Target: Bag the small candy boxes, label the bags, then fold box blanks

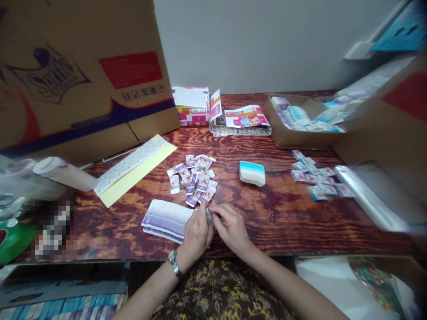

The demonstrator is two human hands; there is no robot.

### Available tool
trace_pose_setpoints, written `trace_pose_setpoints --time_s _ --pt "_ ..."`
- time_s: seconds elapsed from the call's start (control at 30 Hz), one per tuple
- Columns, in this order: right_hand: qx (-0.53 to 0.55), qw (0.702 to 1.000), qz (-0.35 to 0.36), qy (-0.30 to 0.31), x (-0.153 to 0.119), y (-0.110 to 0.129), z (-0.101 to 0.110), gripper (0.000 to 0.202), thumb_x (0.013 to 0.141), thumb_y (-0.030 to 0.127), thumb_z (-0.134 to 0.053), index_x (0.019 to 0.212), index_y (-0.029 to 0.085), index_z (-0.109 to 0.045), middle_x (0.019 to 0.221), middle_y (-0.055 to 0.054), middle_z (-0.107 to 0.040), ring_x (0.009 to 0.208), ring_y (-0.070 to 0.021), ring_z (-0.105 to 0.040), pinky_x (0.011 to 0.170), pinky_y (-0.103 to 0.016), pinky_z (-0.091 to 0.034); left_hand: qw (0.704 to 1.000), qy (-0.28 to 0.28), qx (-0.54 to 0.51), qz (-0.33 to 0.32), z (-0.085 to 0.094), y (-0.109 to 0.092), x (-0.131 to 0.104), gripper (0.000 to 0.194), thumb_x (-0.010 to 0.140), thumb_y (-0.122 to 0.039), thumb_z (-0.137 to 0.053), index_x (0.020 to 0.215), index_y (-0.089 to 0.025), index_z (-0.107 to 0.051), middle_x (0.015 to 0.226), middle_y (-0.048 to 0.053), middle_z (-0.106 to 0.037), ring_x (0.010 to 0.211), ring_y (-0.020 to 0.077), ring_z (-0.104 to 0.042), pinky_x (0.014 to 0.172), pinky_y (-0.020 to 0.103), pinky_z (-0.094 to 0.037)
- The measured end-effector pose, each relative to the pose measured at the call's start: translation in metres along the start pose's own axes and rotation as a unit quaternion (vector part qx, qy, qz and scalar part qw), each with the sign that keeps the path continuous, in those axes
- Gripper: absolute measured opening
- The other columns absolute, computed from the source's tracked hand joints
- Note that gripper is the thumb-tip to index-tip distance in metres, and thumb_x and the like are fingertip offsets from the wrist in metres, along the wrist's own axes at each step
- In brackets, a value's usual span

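Purple-and-white packets [165, 218] run sideways along the surface [267, 222] beside the left hand [196, 231], which holds a small, half-hidden item [209, 217]; the right hand [233, 226] meets it, grip unclear.

The wordmark, apparently "Sprite", is printed in slanted script within a pointed emblem [50, 73] on the large cardboard carton [133, 33]. Five framed handling symbols [144, 92] are printed below the red panel [130, 70]. Print on that panel and the small purple-and-white boxes [203, 182] is illegible.
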State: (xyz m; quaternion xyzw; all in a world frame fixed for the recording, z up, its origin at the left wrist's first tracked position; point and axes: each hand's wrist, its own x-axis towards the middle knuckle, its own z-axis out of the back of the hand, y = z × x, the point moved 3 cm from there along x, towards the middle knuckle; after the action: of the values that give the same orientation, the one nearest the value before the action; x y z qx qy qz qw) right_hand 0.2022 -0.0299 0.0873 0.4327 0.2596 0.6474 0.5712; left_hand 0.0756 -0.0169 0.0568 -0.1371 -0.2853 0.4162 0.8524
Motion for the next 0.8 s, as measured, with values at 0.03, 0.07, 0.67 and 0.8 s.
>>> trace_pose_setpoints --time_s 0.03,0.07,0.67,0.8 --pt "-0.029 0.999 0.041 -0.002 -0.004 0.004 -0.001 0.025 0.085 0.015 -0.045 0.102 0.020 -0.063 0.096 -0.008 -0.064 0.092 -0.0206 -0.058 0.083 -0.036 -0.047 1.000 -0.002 0.000 -0.004 -0.001 0.000 0.000 0.068 0.086 -0.016 -0.040 0.142 -0.007 -0.002 0.125 0.021 -0.049 0.114 0.0242 -0.051 0.092 0.038 -0.047" --pt "-0.047 0.996 0.075 0.002 -0.007 0.006 -0.002 0.030 0.086 0.013 -0.043 0.109 0.020 -0.061 0.102 -0.009 -0.063 0.097 -0.0214 -0.057 0.087 -0.038 -0.045 1.000 -0.003 0.002 -0.006 -0.001 0.000 0.001 0.068 0.086 -0.015 -0.038 0.142 -0.006 -0.001 0.127 0.022 -0.048 0.114 0.0243 -0.051 0.092 0.038 -0.046" --pt "-0.198 0.969 0.052 0.138 -0.020 -0.068 -0.025 0.055 0.084 0.033 -0.055 0.133 0.015 -0.040 0.116 -0.016 -0.057 0.106 -0.0278 -0.052 0.093 -0.045 -0.042 0.999 -0.017 0.002 -0.032 0.016 0.015 0.018 0.061 0.088 -0.026 -0.045 0.141 -0.012 -0.016 0.129 0.019 -0.046 0.119 0.0261 -0.046 0.096 0.043 -0.043" --pt "-0.035 0.996 -0.010 0.085 -0.012 -0.058 -0.012 0.033 0.089 0.024 -0.045 0.122 0.020 -0.048 0.103 -0.009 -0.062 0.092 -0.0198 -0.059 0.081 -0.034 -0.049 0.996 0.073 0.024 -0.043 0.003 0.004 -0.007 0.071 0.085 -0.036 -0.051 0.140 -0.009 -0.016 0.128 0.021 -0.046 0.117 0.0298 -0.046 0.096 0.045 -0.043"
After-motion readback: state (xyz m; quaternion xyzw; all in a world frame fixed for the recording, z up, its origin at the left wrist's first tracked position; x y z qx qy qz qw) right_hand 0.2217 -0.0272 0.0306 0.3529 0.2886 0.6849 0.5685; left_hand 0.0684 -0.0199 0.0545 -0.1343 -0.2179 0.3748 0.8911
